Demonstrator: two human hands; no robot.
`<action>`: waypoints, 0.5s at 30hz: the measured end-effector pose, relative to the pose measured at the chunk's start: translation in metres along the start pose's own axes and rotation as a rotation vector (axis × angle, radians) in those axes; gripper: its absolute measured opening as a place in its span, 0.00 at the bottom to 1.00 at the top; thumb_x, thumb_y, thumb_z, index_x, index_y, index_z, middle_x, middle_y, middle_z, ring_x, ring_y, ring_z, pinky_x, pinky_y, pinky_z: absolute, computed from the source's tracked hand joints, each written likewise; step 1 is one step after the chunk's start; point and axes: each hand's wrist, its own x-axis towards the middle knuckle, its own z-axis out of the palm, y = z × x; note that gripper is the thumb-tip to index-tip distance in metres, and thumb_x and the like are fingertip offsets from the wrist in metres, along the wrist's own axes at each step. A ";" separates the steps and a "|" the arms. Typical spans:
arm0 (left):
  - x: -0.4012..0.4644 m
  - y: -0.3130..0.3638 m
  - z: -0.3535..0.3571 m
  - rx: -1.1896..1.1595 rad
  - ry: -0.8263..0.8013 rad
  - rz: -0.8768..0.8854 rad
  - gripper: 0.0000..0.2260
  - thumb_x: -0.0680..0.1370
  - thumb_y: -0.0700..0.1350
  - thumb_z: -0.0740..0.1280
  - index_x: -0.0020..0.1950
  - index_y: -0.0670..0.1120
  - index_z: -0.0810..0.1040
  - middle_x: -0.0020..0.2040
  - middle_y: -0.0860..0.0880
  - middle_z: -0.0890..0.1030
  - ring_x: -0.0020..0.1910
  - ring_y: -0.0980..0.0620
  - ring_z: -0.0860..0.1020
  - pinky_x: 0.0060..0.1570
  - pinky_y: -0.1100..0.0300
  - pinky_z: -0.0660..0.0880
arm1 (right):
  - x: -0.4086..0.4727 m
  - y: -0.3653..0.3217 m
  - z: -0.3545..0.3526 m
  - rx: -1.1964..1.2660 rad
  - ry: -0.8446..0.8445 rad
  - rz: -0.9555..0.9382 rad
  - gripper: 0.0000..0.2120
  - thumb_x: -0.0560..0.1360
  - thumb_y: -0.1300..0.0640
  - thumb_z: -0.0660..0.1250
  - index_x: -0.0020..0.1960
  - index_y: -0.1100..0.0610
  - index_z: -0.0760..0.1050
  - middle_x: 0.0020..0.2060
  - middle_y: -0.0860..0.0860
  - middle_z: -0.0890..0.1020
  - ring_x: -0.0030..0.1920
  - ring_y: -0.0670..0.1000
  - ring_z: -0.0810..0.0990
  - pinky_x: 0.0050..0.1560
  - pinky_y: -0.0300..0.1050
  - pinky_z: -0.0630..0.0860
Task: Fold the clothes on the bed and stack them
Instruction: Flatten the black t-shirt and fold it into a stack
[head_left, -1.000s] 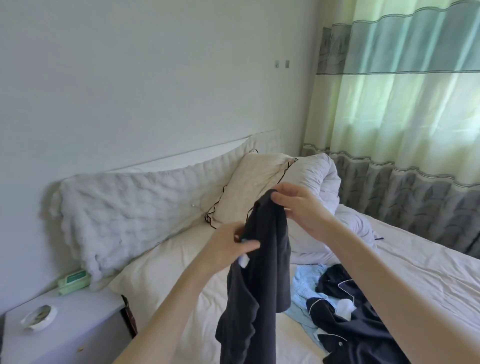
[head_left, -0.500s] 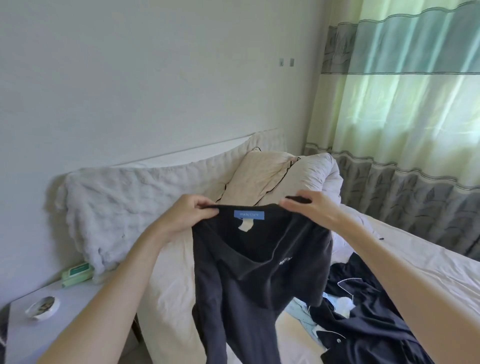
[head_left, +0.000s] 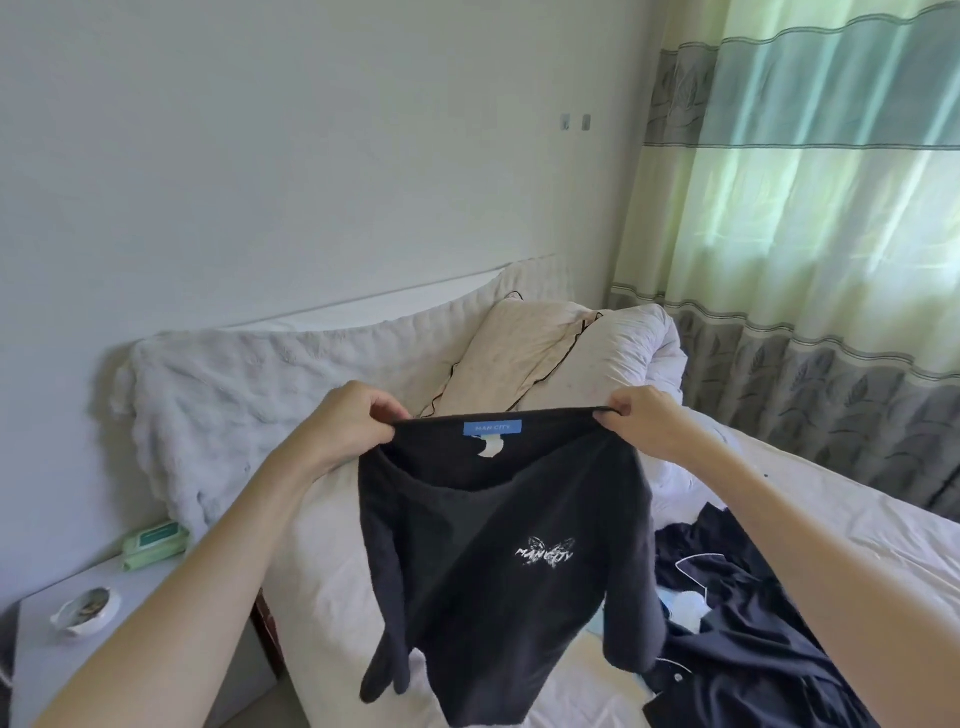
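Head view, near to far. 2 bare forearms reach forward from the lower corners. The left hand (head_left: 347, 422) pinches the left end of the neckline of a black T-shirt (head_left: 498, 561), fingers curled over the cloth; the right hand (head_left: 643, 421) pinches the right end in the same way. The neckline is stretched taut between the 2 hands, running left to right at about equal height, and neither hand is plainly nearer the shirt than the other. A blue collar label (head_left: 492, 427) sits midway along that edge, with a white care tag just below it. The shirt hangs straight down from the hands, clear of the mattress, its long axis vertical, a small white chest print facing the camera, and 1 sleeve dangling at each side.

Below and to the right, a heap of dark clothes (head_left: 748, 634) with white piping lies unfolded on the bed (head_left: 831, 519), over a pale blue garment (head_left: 670, 603). To the left stands a nightstand (head_left: 104, 649) carrying a small dish (head_left: 85, 610) and a green wipes pack (head_left: 155, 540).

Judged step: the shirt is opened out for laying flat; the bare sheet lies directly beneath and ahead of it. Farther off are a cream pillow (head_left: 519, 353), a white blanket (head_left: 260, 395) and green curtains (head_left: 810, 234).
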 end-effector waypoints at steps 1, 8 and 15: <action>-0.002 -0.008 -0.001 0.075 0.031 -0.023 0.13 0.72 0.32 0.65 0.41 0.50 0.82 0.43 0.53 0.83 0.45 0.57 0.79 0.42 0.68 0.71 | -0.001 -0.001 0.001 0.010 0.005 -0.004 0.18 0.77 0.54 0.64 0.30 0.53 0.65 0.28 0.48 0.70 0.31 0.44 0.67 0.31 0.37 0.61; -0.032 -0.069 0.004 -0.339 -0.054 -0.147 0.09 0.78 0.38 0.63 0.48 0.48 0.83 0.45 0.50 0.84 0.48 0.53 0.82 0.48 0.61 0.77 | -0.026 -0.005 0.012 0.434 -0.066 0.072 0.12 0.76 0.51 0.65 0.39 0.59 0.73 0.34 0.54 0.70 0.38 0.52 0.69 0.42 0.47 0.64; -0.076 -0.108 0.039 -0.696 -0.359 -0.182 0.12 0.67 0.53 0.74 0.47 0.49 0.85 0.47 0.49 0.84 0.47 0.55 0.82 0.44 0.66 0.77 | -0.084 0.020 0.038 0.915 -0.511 0.241 0.20 0.63 0.44 0.77 0.43 0.61 0.81 0.48 0.58 0.83 0.53 0.56 0.81 0.57 0.48 0.73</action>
